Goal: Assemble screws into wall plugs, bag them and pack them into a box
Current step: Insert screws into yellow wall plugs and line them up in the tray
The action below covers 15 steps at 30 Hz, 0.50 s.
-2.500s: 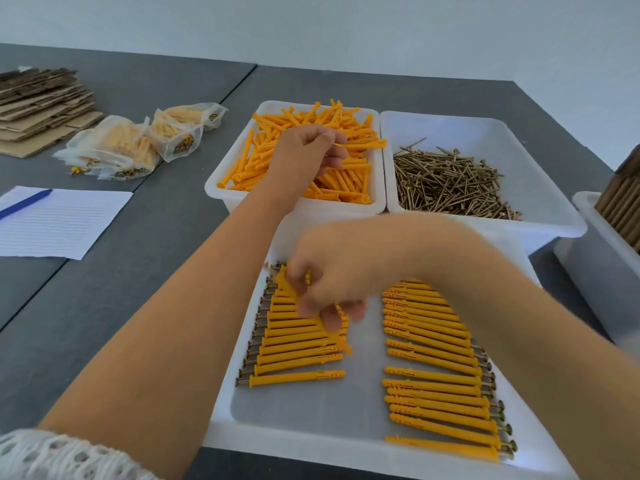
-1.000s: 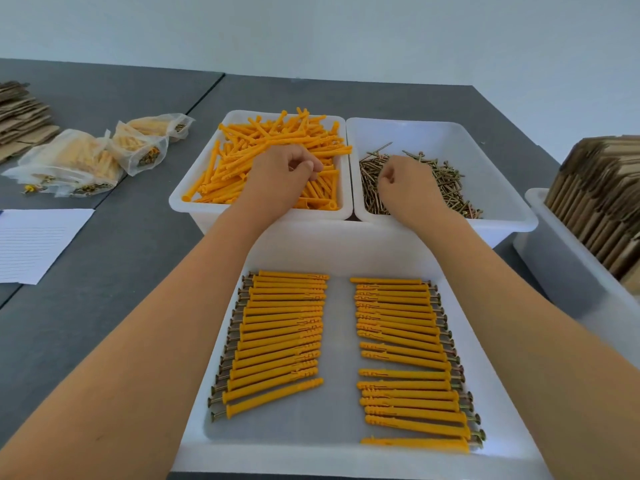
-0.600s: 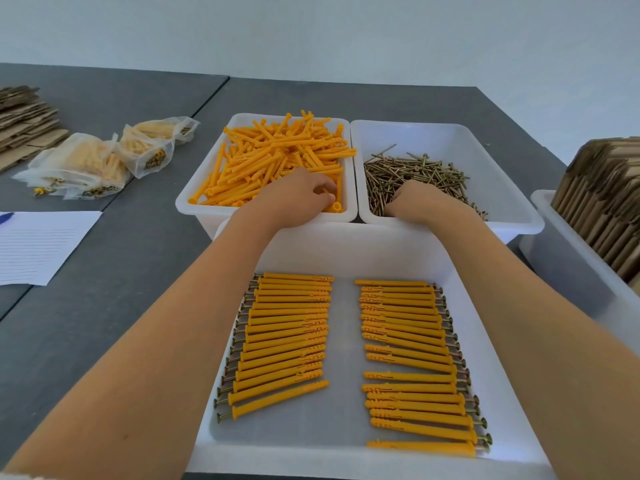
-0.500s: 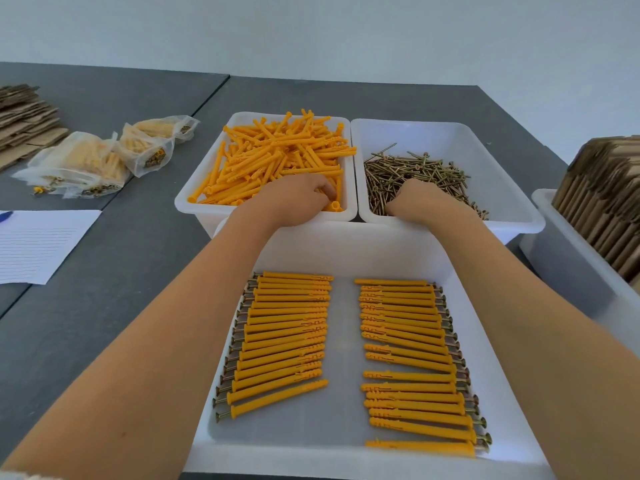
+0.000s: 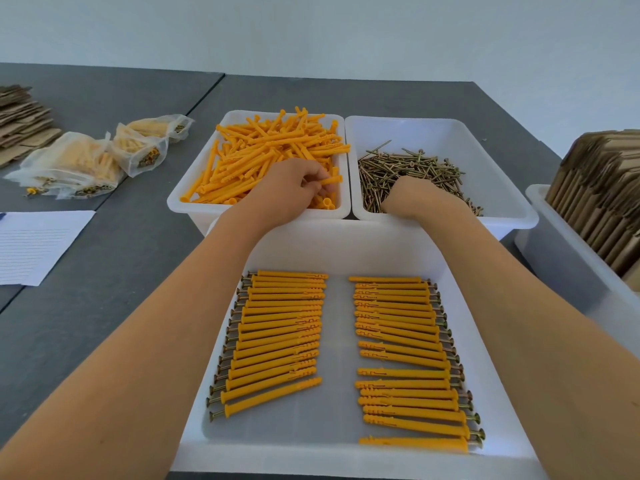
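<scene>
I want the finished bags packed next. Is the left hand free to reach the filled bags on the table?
Probably not yet: the left hand is pinching a wall plug in the plug bin. The way to the filled bags looks unobstructed.

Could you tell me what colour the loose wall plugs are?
Orange wall plugs; the head view shows it.

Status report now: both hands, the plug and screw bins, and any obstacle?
Left hand pinches an orange plug in the plug bin. Right hand in the screw bin, fingers hidden. Nothing in the way.
</scene>
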{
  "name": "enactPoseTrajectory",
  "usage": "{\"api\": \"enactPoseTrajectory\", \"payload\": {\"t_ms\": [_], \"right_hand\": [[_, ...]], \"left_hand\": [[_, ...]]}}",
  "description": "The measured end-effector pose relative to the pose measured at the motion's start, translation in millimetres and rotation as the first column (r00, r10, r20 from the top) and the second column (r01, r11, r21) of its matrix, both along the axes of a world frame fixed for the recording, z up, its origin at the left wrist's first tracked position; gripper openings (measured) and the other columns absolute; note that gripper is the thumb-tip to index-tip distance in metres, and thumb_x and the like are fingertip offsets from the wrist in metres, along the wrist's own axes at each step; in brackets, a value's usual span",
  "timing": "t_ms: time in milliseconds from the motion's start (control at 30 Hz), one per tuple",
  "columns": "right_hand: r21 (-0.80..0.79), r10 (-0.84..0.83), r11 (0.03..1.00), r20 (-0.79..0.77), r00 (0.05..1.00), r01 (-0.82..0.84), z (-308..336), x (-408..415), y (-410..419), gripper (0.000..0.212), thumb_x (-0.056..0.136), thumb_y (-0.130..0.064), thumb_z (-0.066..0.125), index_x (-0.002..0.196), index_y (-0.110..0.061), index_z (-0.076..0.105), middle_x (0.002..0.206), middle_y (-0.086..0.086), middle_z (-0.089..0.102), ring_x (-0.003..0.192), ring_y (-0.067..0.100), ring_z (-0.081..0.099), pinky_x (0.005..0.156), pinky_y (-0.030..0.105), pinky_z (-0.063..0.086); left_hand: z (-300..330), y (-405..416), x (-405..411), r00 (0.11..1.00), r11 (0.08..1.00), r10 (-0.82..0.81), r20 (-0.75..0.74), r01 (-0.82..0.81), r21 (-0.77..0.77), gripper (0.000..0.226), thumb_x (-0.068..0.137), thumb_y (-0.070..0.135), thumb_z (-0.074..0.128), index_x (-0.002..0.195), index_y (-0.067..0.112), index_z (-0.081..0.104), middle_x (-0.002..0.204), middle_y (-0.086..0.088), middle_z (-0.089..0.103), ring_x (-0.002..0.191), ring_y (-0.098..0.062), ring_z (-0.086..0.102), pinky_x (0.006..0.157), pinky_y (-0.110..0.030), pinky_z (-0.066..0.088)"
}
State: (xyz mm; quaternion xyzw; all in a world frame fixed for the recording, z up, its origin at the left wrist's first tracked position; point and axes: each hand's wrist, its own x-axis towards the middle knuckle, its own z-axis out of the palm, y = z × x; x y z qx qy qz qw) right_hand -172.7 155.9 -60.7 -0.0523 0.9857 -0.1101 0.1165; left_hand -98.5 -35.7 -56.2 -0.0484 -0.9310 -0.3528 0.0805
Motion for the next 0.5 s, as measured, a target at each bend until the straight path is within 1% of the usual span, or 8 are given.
{"api": "enactPoseTrajectory", "payload": {"t_ms": [67,133,233,300,367,400,433,500], "right_hand": [[0.023,0.014,1.0,0.014,1.0,-0.014,-0.5,-0.9,-0.3,0.028,0.091,-0.012,0.045,0.065,-0.013,0.034,0.069,0.004,0.036,0.074,0.025,0.038,0.079,0.041,0.025],[0.006,0.026,1.0,0.008,1.0,-0.026,-0.7,-1.5,2.0,0.028,0.089,-0.01,0.043,0.063,-0.013,0.034,0.066,0.003,0.037,0.062,0.02,0.031,0.08,0.041,0.019],[-0.028,0.029,0.999,0.022,0.999,-0.028,-0.7,-1.1,4.3,0.024,0.091,-0.014,0.045,0.068,-0.01,0.04,0.071,0.004,0.044,0.063,0.019,0.034,0.082,0.041,0.025],[-0.027,0.025,0.999,0.056,0.998,-0.024,0.4,1.2,4.1,0.018,0.094,-0.023,0.044,0.089,-0.007,0.05,0.094,0.009,0.055,0.087,0.028,0.05,0.099,0.048,0.036],[-0.016,0.007,1.0,0.079,0.997,-0.005,1.0,2.7,4.0,0.03,0.096,-0.03,0.041,0.114,-0.009,0.054,0.12,0.013,0.056,0.115,0.034,0.051,0.11,0.053,0.033],[-0.019,0.002,1.0,0.076,0.997,-0.001,1.4,4.0,4.3,0.035,0.097,-0.032,0.04,0.119,-0.008,0.054,0.122,0.013,0.056,0.115,0.034,0.052,0.107,0.05,0.037],[-0.025,0.007,1.0,0.061,0.998,-0.006,1.0,4.8,5.0,0.035,0.097,-0.032,0.041,0.116,-0.006,0.055,0.115,0.013,0.057,0.107,0.032,0.054,0.098,0.045,0.042],[-0.066,0.006,0.998,-0.015,1.0,-0.007,0.5,7.3,6.1,0.028,0.096,-0.03,0.043,0.086,-0.005,0.053,0.089,0.008,0.056,0.077,0.024,0.052,0.075,0.037,0.044]], "left_hand": [[0.4,0.3,1.4,0.999,0.999,0.004,-0.047,-0.002,0.033,0.022,0.1,0.011,0.051,0.101,0.022,0.07,0.099,0.008,0.071,0.093,-0.004,0.062,0.078,-0.014,0.047],[0.3,0.7,2.0,0.995,0.999,0.013,-0.098,-0.008,0.051,0.021,0.1,0.013,0.051,0.1,0.02,0.07,0.095,0.006,0.071,0.091,-0.009,0.063,0.078,-0.018,0.049],[0.1,0.3,2.8,0.986,0.998,0.037,-0.165,-0.029,0.053,0.018,0.1,0.02,0.053,0.098,0.019,0.07,0.09,0.012,0.068,0.088,-0.006,0.061,0.074,-0.016,0.047],[0.0,0.3,2.7,0.979,0.998,0.047,-0.196,-0.038,0.052,0.018,0.1,0.024,0.053,0.096,0.021,0.071,0.087,0.015,0.067,0.085,-0.002,0.059,0.067,-0.009,0.043],[-0.2,0.2,2.6,0.976,0.998,0.051,-0.211,-0.041,0.049,0.019,0.1,0.026,0.053,0.096,0.023,0.071,0.084,0.014,0.066,0.084,-0.003,0.059,0.065,-0.007,0.041],[-0.3,0.1,3.0,0.975,0.998,0.053,-0.215,-0.044,0.046,0.019,0.1,0.027,0.052,0.096,0.024,0.071,0.083,0.013,0.066,0.084,-0.003,0.059,0.065,-0.008,0.041],[-0.6,0.2,3.5,0.974,0.998,0.053,-0.218,-0.045,0.042,0.02,0.1,0.027,0.052,0.096,0.024,0.071,0.083,0.013,0.067,0.083,-0.004,0.059,0.065,-0.009,0.042],[-0.8,0.1,4.3,0.973,0.998,0.049,-0.225,-0.041,0.039,0.021,0.101,0.028,0.051,0.097,0.023,0.071,0.083,0.012,0.067,0.082,-0.005,0.061,0.067,-0.012,0.045]]}}
